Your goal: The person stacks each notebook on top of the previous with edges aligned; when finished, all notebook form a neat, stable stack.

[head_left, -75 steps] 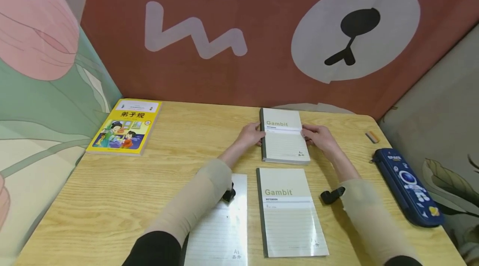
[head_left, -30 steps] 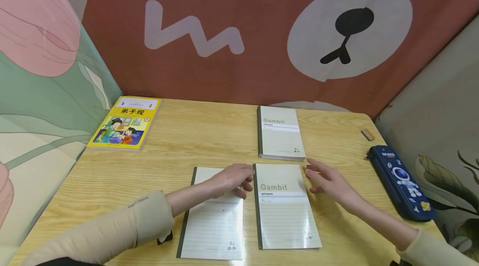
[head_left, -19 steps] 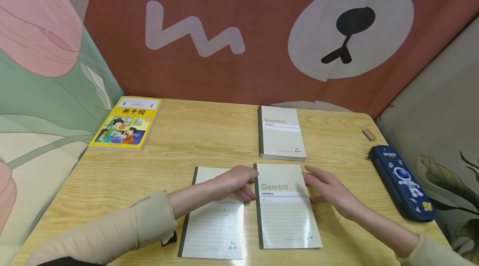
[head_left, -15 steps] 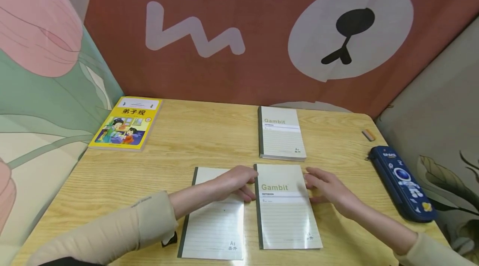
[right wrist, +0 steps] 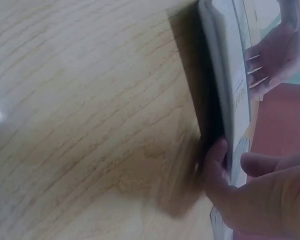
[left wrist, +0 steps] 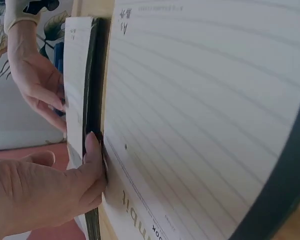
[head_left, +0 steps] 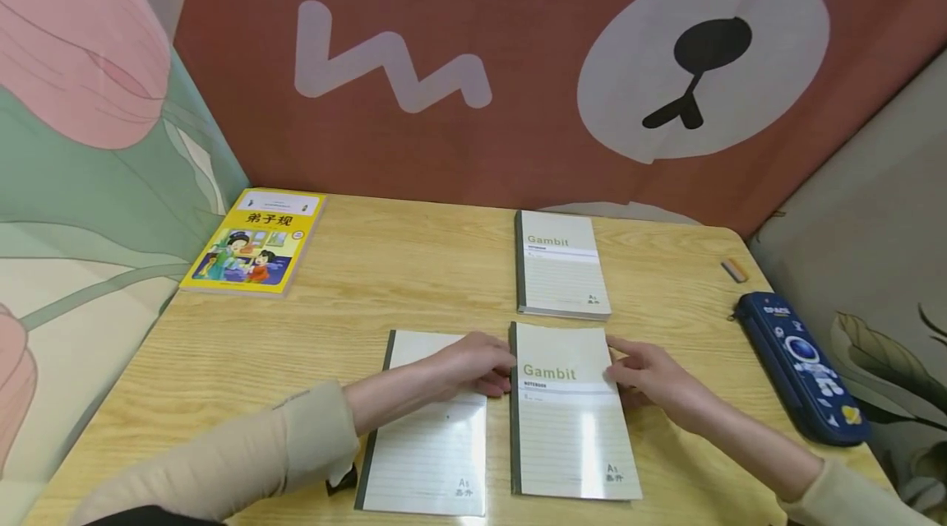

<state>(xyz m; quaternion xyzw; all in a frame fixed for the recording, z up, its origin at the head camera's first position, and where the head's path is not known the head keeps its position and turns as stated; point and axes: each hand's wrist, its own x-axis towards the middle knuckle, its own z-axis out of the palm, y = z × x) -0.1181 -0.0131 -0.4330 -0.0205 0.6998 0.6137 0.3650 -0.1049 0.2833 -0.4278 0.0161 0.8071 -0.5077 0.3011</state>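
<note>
A thin cream Gambit notebook (head_left: pixel 573 436) with a dark spine lies between my two hands. At its spine edge, my left hand (head_left: pixel 473 362) holds it with bent fingers. On the opposite edge my right hand (head_left: pixel 654 378) grips it, thumb over the cover and fingers at the underside. The right wrist view shows this notebook (right wrist: pixel 235 75) slightly raised, with a dark shadow below its edge. Under my left forearm lies a second Gambit notebook (head_left: pixel 425 460), flat on the table. Behind the held one sits a Gambit notebook stack (head_left: pixel 562 275).
A yellow picture-cover book (head_left: pixel 251 251) lies at the far left of the wooden table (head_left: pixel 399 263). Along the right edge are a navy astronaut pencil case (head_left: pixel 802 366) and a small striped eraser (head_left: pixel 735 269). A bear-print wall covering (head_left: pixel 518 148) rises behind the table.
Both hands have left the rear stack and come to the front right notebook's sides. Over the last half second they have closed on its edges, and it has tilted and risen slightly.
</note>
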